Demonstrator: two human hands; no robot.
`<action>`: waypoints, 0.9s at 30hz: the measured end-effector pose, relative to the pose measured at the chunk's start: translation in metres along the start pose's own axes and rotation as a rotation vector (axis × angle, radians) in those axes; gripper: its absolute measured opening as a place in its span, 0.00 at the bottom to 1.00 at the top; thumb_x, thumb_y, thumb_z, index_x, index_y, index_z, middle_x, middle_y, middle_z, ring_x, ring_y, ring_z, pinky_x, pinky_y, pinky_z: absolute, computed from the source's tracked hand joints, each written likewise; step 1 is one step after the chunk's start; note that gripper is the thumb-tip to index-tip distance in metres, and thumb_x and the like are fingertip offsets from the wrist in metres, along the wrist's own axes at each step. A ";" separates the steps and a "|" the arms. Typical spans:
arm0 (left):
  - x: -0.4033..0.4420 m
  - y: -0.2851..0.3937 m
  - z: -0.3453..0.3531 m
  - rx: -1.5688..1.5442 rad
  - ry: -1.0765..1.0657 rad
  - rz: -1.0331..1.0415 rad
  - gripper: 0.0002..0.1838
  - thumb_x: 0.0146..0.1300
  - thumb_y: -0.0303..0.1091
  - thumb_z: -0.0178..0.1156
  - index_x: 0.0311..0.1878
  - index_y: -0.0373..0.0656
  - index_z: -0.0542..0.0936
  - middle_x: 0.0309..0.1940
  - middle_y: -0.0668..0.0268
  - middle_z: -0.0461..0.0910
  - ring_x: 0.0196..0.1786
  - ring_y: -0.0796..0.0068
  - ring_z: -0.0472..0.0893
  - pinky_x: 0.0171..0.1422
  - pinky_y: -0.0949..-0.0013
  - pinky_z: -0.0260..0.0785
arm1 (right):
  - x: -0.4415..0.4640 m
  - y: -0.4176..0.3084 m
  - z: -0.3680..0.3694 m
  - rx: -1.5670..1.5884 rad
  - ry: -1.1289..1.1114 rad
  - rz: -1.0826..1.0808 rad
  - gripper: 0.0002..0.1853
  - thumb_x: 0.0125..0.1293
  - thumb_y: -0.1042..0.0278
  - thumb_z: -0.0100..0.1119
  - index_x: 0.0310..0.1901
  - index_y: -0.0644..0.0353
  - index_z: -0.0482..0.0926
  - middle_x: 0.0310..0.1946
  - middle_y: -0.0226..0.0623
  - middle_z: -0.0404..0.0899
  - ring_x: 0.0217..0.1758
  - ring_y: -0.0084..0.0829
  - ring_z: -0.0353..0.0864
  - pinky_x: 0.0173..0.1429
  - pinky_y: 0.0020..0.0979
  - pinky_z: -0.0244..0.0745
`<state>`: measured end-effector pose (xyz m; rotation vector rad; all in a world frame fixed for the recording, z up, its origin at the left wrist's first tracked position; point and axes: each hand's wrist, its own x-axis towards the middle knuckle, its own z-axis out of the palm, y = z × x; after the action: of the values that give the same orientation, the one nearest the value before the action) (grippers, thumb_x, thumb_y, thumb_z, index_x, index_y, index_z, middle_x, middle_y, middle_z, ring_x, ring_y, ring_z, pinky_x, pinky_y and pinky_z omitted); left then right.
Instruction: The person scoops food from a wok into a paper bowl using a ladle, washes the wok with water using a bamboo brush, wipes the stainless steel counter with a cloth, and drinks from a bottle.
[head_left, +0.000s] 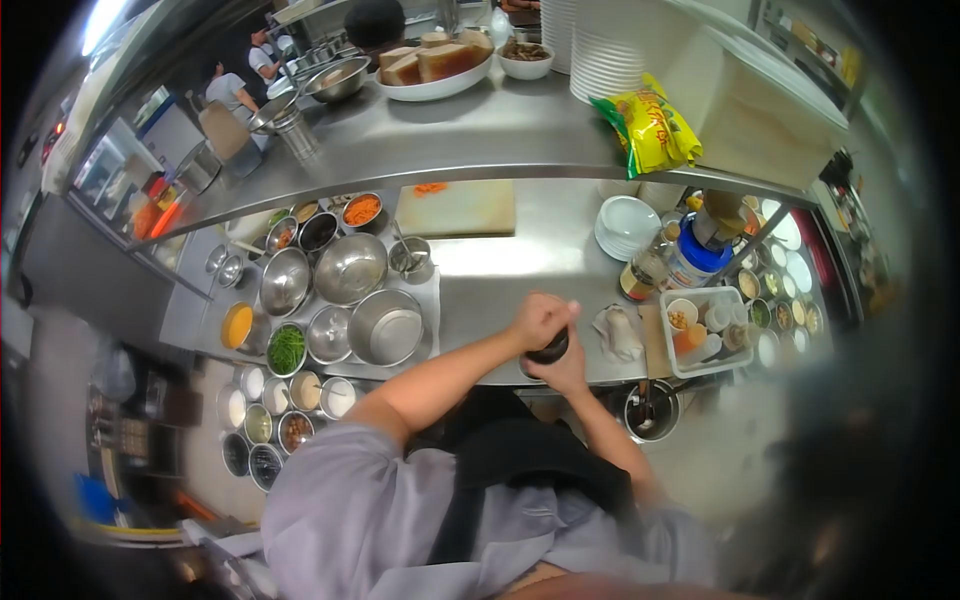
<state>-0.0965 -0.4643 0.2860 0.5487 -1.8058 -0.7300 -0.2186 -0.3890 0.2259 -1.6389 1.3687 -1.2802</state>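
Note:
Both hands are together over the front edge of the steel counter (480, 315), close to my black apron. My left hand (540, 318) is closed around the upper end of a dark cylindrical object (549, 350). My right hand (566, 372) wraps its lower part from the right. The fingers cover most of the object, so its exact kind cannot be made out. A crumpled white cloth (621, 333) lies just right of my hands. Beyond it stands a clear plastic bin (708, 364) with small containers in it.
Steel bowls (350, 268) and a pot (386, 328) crowd the left side. A cutting board (456, 210) with orange shreds lies at the back. Stacked white plates (628, 228) and a blue-lidded jar (697, 255) stand right. An overhead shelf (450, 135) carries bread and a yellow packet (652, 128).

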 end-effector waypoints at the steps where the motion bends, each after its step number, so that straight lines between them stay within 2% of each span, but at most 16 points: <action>1: 0.001 0.003 0.003 -0.005 -0.009 0.002 0.26 0.74 0.36 0.58 0.17 0.35 0.72 0.14 0.56 0.70 0.17 0.61 0.69 0.26 0.58 0.61 | 0.001 0.001 0.006 -0.001 0.010 0.004 0.58 0.38 0.55 0.85 0.72 0.61 0.62 0.58 0.49 0.81 0.61 0.45 0.83 0.65 0.39 0.76; 3: -0.001 0.012 0.010 0.160 0.243 -0.315 0.27 0.73 0.39 0.58 0.17 0.34 0.73 0.14 0.54 0.71 0.16 0.59 0.70 0.25 0.57 0.62 | 0.003 0.000 0.021 -0.113 0.142 0.154 0.58 0.40 0.55 0.84 0.73 0.61 0.61 0.59 0.48 0.80 0.63 0.45 0.81 0.66 0.39 0.75; 4: 0.001 0.014 0.012 0.157 0.235 -0.308 0.27 0.73 0.39 0.58 0.17 0.34 0.73 0.14 0.54 0.71 0.16 0.59 0.70 0.25 0.57 0.62 | 0.007 -0.003 0.021 -0.113 0.153 0.153 0.58 0.40 0.55 0.84 0.73 0.61 0.61 0.59 0.48 0.80 0.63 0.45 0.81 0.66 0.39 0.75; 7: 0.009 0.031 0.015 0.307 0.189 -0.338 0.24 0.73 0.42 0.59 0.22 0.35 0.78 0.12 0.54 0.71 0.14 0.60 0.72 0.24 0.58 0.65 | 0.005 -0.008 0.018 0.001 0.046 0.143 0.57 0.42 0.56 0.84 0.73 0.62 0.60 0.59 0.47 0.80 0.63 0.46 0.81 0.66 0.39 0.75; 9: 0.016 0.055 -0.003 0.506 -0.130 -0.394 0.19 0.71 0.46 0.62 0.31 0.39 0.82 0.17 0.52 0.78 0.20 0.66 0.78 0.28 0.62 0.70 | -0.002 -0.002 0.020 0.061 0.063 -0.027 0.55 0.43 0.56 0.84 0.72 0.62 0.61 0.58 0.46 0.81 0.62 0.46 0.82 0.65 0.39 0.76; 10: 0.018 0.052 -0.011 0.501 -0.133 -0.386 0.19 0.71 0.46 0.62 0.31 0.39 0.82 0.17 0.52 0.78 0.20 0.66 0.78 0.28 0.62 0.70 | -0.003 -0.004 0.018 0.056 0.072 -0.029 0.55 0.43 0.56 0.84 0.72 0.62 0.61 0.58 0.46 0.81 0.62 0.46 0.82 0.65 0.39 0.76; 12: 0.021 0.044 -0.027 0.314 -0.449 -0.516 0.18 0.69 0.48 0.65 0.44 0.40 0.82 0.21 0.56 0.81 0.24 0.69 0.80 0.32 0.65 0.73 | -0.005 -0.007 0.015 0.034 0.037 0.096 0.58 0.42 0.57 0.85 0.73 0.63 0.60 0.58 0.46 0.80 0.62 0.44 0.82 0.64 0.39 0.77; 13: 0.025 0.044 -0.032 0.313 -0.451 -0.515 0.18 0.69 0.48 0.65 0.44 0.40 0.82 0.21 0.56 0.81 0.24 0.69 0.80 0.32 0.65 0.73 | -0.006 -0.002 0.015 0.032 0.039 0.097 0.58 0.42 0.57 0.85 0.73 0.63 0.60 0.58 0.46 0.80 0.62 0.44 0.82 0.64 0.39 0.77; 15: 0.033 0.046 -0.040 -0.412 -0.435 -1.002 0.22 0.69 0.47 0.66 0.54 0.39 0.78 0.26 0.63 0.79 0.30 0.70 0.81 0.36 0.69 0.74 | -0.007 0.007 0.018 0.025 0.062 0.040 0.60 0.39 0.57 0.86 0.74 0.64 0.59 0.58 0.48 0.81 0.61 0.43 0.83 0.64 0.38 0.78; 16: 0.033 0.049 -0.038 -0.687 -0.263 -1.138 0.20 0.72 0.42 0.63 0.58 0.37 0.74 0.28 0.68 0.74 0.31 0.70 0.80 0.40 0.69 0.78 | -0.008 0.008 0.016 0.025 0.063 0.040 0.60 0.39 0.57 0.86 0.74 0.64 0.59 0.58 0.48 0.81 0.61 0.43 0.83 0.64 0.38 0.78; 17: 0.032 0.050 -0.039 -0.686 -0.264 -1.134 0.20 0.72 0.42 0.63 0.58 0.37 0.74 0.28 0.68 0.74 0.31 0.70 0.80 0.40 0.69 0.78 | -0.007 0.008 0.012 0.010 0.087 0.026 0.61 0.38 0.57 0.86 0.74 0.65 0.59 0.58 0.48 0.81 0.61 0.42 0.83 0.63 0.38 0.78; 19: 0.027 0.054 -0.042 -1.182 0.084 -1.218 0.14 0.74 0.36 0.58 0.55 0.36 0.75 0.32 0.65 0.74 0.33 0.69 0.79 0.43 0.63 0.83 | -0.003 -0.006 0.005 -0.007 0.114 0.012 0.62 0.37 0.57 0.87 0.73 0.65 0.59 0.58 0.49 0.81 0.60 0.42 0.84 0.63 0.38 0.78; 21: 0.028 0.069 -0.038 -1.275 0.190 -1.209 0.11 0.75 0.32 0.54 0.53 0.34 0.74 0.32 0.63 0.73 0.34 0.67 0.78 0.52 0.56 0.83 | 0.000 -0.024 -0.006 -0.022 0.178 -0.031 0.61 0.36 0.56 0.87 0.72 0.66 0.60 0.57 0.49 0.81 0.58 0.42 0.85 0.63 0.38 0.79; 23: 0.028 0.092 -0.031 -1.434 0.420 -1.019 0.09 0.76 0.30 0.53 0.52 0.34 0.72 0.32 0.63 0.72 0.36 0.65 0.77 0.57 0.53 0.81 | 0.003 -0.047 -0.016 -0.035 0.205 -0.020 0.61 0.37 0.56 0.87 0.72 0.66 0.60 0.57 0.49 0.81 0.58 0.43 0.85 0.62 0.38 0.79; 24: 0.027 0.097 -0.029 -1.458 0.421 -0.928 0.08 0.76 0.28 0.51 0.52 0.34 0.70 0.32 0.63 0.70 0.38 0.64 0.76 0.66 0.49 0.76 | 0.003 -0.057 -0.019 -0.042 0.233 -0.015 0.60 0.37 0.57 0.87 0.72 0.67 0.61 0.57 0.50 0.81 0.58 0.43 0.85 0.61 0.38 0.79; 27: 0.034 0.121 -0.021 -1.502 0.533 -0.738 0.08 0.76 0.28 0.52 0.52 0.35 0.69 0.32 0.64 0.70 0.41 0.65 0.75 0.70 0.48 0.72 | 0.009 -0.083 -0.028 -0.126 0.315 -0.021 0.59 0.38 0.56 0.86 0.71 0.68 0.61 0.54 0.48 0.82 0.56 0.44 0.86 0.59 0.38 0.80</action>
<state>-0.0907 -0.4059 0.3989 0.2672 -0.1966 -1.9051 -0.2168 -0.3733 0.3126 -1.5843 1.6514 -1.5424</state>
